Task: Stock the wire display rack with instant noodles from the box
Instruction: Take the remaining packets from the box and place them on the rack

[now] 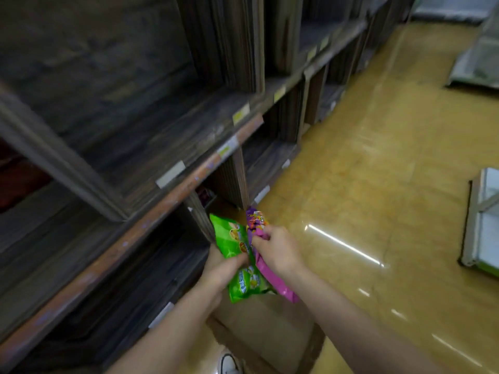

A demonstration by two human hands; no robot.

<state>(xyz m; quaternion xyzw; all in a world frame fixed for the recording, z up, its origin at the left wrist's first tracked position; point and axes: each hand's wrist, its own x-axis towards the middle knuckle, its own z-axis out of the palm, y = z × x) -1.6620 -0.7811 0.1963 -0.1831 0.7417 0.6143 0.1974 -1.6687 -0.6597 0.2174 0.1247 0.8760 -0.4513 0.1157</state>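
My left hand (220, 268) grips a green instant noodle packet (237, 255), thumb across its front. Right beside it, my right hand (275, 249) pinches a purple and pink noodle packet (259, 230) near its top. Both packets are held upright above the brown cardboard box (264, 327), which stands on the floor at the foot of the shelving. The box's inside is not visible. No wire rack shows in this blurred view.
Dark wooden shelving (151, 147) with price tags on its edges fills the left side, its compartments mostly bare. Glossy yellow floor (378, 184) stretches to the right. A pale display unit (483, 220) stands at the right edge. My white shoe (229, 364) is by the box.
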